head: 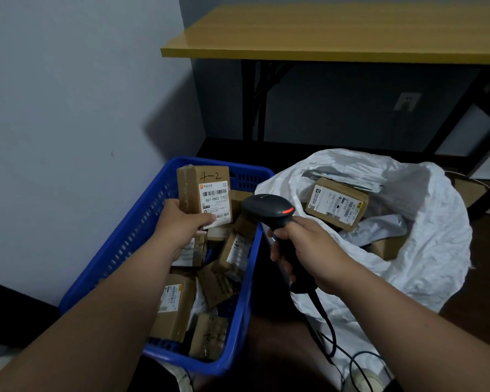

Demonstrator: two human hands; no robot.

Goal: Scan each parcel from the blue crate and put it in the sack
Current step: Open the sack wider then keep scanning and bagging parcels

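Note:
My left hand (181,222) grips a brown cardboard parcel (203,190) marked "4-2", held upright above the blue crate (130,241) with its white barcode label facing me. My right hand (303,250) grips the handle of a black barcode scanner (266,210), whose head points left toward that label and shows a red light. The crate holds several more brown parcels (176,304). To the right, the open white sack (425,250) holds a labelled brown parcel (337,203) and other packages.
A yellow-topped table (337,32) on black legs stands behind the sack. A grey wall (68,108) runs along the crate's left side. The scanner's black cable (331,343) trails down across the sack's front onto the dark floor.

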